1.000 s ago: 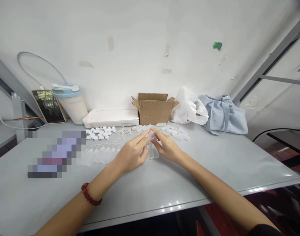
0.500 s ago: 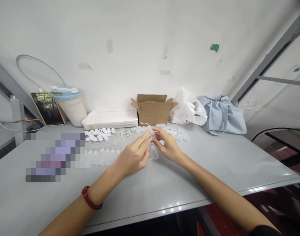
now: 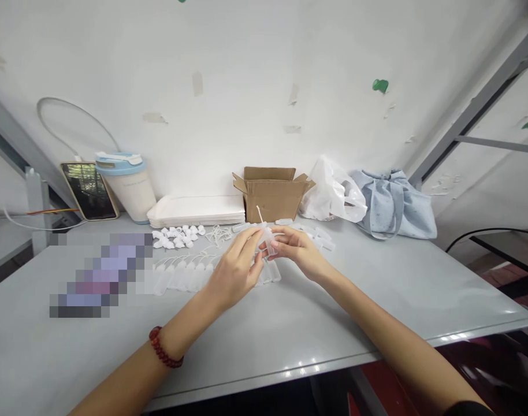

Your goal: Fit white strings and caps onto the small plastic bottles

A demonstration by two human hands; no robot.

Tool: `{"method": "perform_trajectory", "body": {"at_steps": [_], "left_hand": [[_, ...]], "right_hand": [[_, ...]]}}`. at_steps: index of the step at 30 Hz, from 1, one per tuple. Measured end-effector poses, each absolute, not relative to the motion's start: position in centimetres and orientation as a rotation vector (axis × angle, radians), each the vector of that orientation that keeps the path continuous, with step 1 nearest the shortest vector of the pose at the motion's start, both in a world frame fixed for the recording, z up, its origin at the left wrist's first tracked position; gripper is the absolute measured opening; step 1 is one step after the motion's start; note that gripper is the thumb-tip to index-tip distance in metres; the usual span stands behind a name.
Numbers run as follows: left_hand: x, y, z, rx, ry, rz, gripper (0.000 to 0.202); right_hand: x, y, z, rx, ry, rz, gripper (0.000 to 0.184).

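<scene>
Between my two hands is a small translucent plastic bottle (image 3: 270,245), roughly upright, with a thin white string rising from its top. My right hand (image 3: 302,252) grips its body with fingers and thumb. The fingers of my left hand (image 3: 234,264) pinch at its upper end, partly hiding it. Beneath and left of my hands lies a row of similar bottles (image 3: 183,277) with white strings. White caps (image 3: 179,237) sit in a heap behind that row, beside a tangle of loose strings (image 3: 219,233). More clear bottles (image 3: 323,238) lie behind my right hand.
Along the wall stand a phone (image 3: 90,193), a tumbler (image 3: 132,193), stacked white trays (image 3: 194,209), an open cardboard box (image 3: 272,199), a white plastic bag (image 3: 327,193) and a blue cloth bag (image 3: 413,211). A pixelated patch (image 3: 106,277) covers something at left. The table edge (image 3: 307,370) runs in front.
The bottle is now more upright and more visible, its string pointing up. My right hand has shifted its hold onto the bottle's body. The view has moved slightly.
</scene>
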State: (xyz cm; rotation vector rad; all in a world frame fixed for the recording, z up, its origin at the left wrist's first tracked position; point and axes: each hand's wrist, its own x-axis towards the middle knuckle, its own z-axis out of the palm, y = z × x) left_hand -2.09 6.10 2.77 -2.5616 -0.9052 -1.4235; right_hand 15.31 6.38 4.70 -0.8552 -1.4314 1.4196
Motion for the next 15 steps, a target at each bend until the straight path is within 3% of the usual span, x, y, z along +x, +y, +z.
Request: {"method": "perform_trajectory", "body": {"at_steps": [15], "left_hand": [[-2.04, 6.01, 2.87, -2.590, -0.930, -1.362, 0.057]], "right_hand": [[15.34, 5.98, 4.90, -0.687, -1.402, 1.637, 0.026]]}}
